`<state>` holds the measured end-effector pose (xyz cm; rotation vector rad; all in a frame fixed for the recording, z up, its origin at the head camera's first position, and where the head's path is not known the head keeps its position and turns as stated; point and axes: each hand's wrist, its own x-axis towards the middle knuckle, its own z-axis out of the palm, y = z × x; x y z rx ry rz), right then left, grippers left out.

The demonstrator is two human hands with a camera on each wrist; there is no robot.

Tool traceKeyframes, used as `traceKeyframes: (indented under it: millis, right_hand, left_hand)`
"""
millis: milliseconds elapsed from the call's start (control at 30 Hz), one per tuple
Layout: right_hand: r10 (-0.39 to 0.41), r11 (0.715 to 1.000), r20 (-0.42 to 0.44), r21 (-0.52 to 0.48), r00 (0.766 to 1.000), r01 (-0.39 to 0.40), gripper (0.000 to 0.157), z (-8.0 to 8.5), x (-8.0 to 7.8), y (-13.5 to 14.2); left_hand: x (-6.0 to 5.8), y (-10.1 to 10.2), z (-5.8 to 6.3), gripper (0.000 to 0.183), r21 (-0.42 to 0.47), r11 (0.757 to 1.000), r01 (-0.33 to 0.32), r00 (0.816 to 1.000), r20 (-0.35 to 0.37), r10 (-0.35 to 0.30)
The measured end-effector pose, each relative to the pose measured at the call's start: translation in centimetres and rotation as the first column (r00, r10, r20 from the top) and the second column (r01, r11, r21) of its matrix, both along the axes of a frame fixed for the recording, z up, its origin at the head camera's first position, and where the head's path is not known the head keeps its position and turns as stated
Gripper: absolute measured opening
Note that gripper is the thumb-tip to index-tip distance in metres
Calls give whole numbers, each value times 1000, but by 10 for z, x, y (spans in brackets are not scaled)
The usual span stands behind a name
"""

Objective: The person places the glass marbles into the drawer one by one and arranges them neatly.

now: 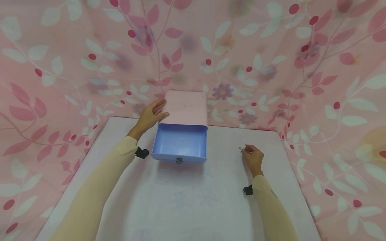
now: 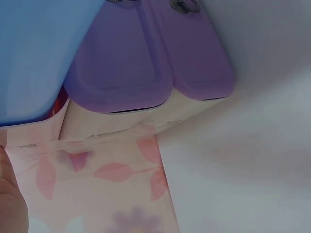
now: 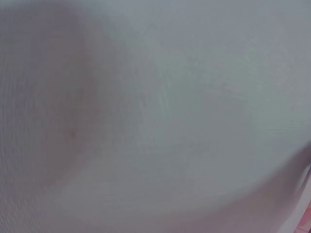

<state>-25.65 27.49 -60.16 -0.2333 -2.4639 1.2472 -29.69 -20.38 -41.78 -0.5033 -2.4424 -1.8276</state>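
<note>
A small pink cabinet [image 1: 185, 107] stands toward the back of the table, its blue drawer [image 1: 181, 140] pulled out with a bare floor and a metal ring handle [image 1: 179, 160]. My left hand [image 1: 150, 115] rests against the cabinet's left side, thumb at the front corner. Two purple drawer fronts [image 2: 121, 58] sit closed beside the blue drawer in the left wrist view. To the right, my right hand [image 1: 254, 157] is low over the table, curled fingertips pinching among small glassy marbles [image 1: 240, 148]. The right wrist view shows only pale cloth and shadow.
A white cloth covers the table [image 1: 181, 207]. Pink floral fabric [image 1: 193, 50] hangs close behind the cabinet and along both sides. A black wrist camera [image 1: 142, 153] sits under the left sleeve, another [image 1: 248, 190] by the right sleeve.
</note>
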Motion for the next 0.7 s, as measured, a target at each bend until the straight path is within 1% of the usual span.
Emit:
traceKeyframes:
  millis: [200, 300, 400, 533, 700]
  right_hand:
    - [-8, 1000, 60, 24, 998, 7, 30, -2, 2, 2]
    - [-14, 999, 92, 32, 996, 11, 30, -5, 2, 3]
    - [-15, 999, 99, 38, 995, 11, 30, -8, 1, 5]
    - [-18, 999, 86, 45, 996, 14, 30, -10, 0, 5]
    - [-20, 999, 92, 36, 996, 17, 30, -9, 1, 5]
  left_hand:
    - [0, 0, 0, 72, 30, 1000, 9, 1000, 8, -10]
    - [0, 0, -1, 72, 28, 1000, 9, 1000, 8, -9]
    - [0, 0, -2, 72, 19, 1000, 4, 1000, 5, -4]
    - [-1, 0, -2, 72, 25, 1000, 0, 1000, 8, 0]
    - [0, 1, 0, 72, 23, 1000, -4, 1000, 14, 3]
